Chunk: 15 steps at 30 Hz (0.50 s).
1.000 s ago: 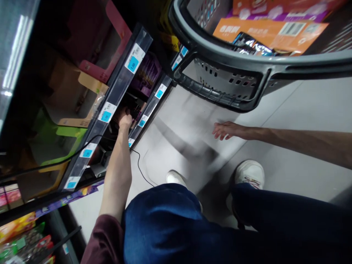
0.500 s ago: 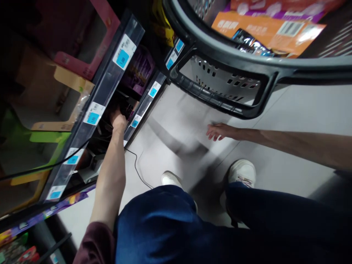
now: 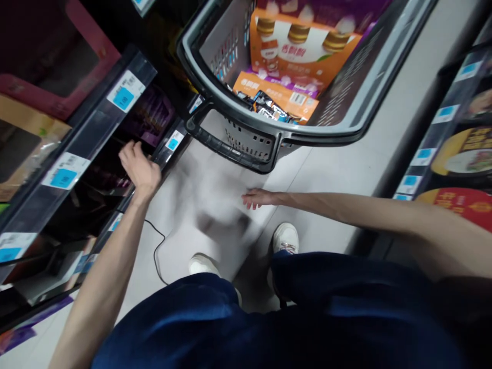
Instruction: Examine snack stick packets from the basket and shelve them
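My left hand (image 3: 139, 166) reaches into a low dark shelf (image 3: 96, 128) at the left, beside purple packets (image 3: 151, 115). Its fingers are curled; whatever they may hold is lost in the shadow. My right hand (image 3: 258, 198) hangs over the grey floor with its fingers stretched out and nothing in it. It is just below the front handle of a grey shopping basket (image 3: 234, 148). The basket holds orange boxes (image 3: 303, 48) and small dark packets (image 3: 269, 107).
Blue-and-white price tags (image 3: 125, 92) run along the shelf rails. A black cable (image 3: 156, 251) lies on the floor near my white shoes (image 3: 285, 237). Another shelf with packaged food (image 3: 461, 154) stands at the right. My legs in blue trousers fill the bottom.
The view has swung right and up, showing the whole basket and the right shelf. My left hand has drawn back from deep in the shelf to its edge. My right hand stays open.
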Each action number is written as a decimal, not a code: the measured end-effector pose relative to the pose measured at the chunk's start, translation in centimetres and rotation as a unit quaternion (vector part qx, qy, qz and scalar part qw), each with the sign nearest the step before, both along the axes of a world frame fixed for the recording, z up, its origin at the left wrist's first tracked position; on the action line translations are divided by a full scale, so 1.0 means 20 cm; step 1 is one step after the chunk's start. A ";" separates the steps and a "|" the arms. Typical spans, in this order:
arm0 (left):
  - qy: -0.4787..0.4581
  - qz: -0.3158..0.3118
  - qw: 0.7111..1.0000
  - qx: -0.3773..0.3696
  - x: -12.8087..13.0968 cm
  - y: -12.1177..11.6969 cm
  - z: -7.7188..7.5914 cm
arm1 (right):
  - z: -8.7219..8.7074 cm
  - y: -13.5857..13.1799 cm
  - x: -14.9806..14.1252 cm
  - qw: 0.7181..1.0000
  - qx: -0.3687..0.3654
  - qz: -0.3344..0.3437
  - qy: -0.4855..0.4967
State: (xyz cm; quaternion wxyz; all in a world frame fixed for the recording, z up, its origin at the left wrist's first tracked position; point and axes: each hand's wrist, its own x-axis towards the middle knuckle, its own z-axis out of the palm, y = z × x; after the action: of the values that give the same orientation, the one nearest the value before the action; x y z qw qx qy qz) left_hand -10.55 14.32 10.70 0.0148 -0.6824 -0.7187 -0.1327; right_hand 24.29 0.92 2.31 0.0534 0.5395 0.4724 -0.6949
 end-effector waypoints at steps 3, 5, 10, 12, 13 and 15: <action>-0.019 -0.103 0.994 0.009 0.25 -0.11 0.04 | 0.06 -0.02 -0.02 0.993 0.049 0.107 -0.018; -0.016 -0.166 0.986 -0.017 0.37 -0.17 0.05 | 0.11 -0.02 -0.06 0.975 0.086 0.205 -0.026; 0.068 -0.340 0.930 -0.122 0.57 -0.37 -0.03 | 0.31 -0.01 -0.19 0.876 0.231 0.418 -0.067; 0.117 -0.402 0.891 -0.177 0.61 -0.51 -0.11 | 0.42 -0.01 -0.26 0.834 0.265 0.478 -0.073; 0.134 -0.437 0.867 -0.199 0.63 -0.59 -0.15 | 0.48 -0.01 -0.30 0.815 0.277 0.504 -0.072; 0.146 -0.493 0.824 -0.239 0.64 -0.76 -0.25 | 0.60 0.00 -0.37 0.776 0.297 0.553 -0.057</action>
State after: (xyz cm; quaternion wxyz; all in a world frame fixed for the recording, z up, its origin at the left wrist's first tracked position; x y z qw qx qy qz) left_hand 2.22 -0.91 5.78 -0.1117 -0.9394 -0.2848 0.1547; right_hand 16.84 0.96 14.37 0.2923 0.2125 0.8687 -0.3388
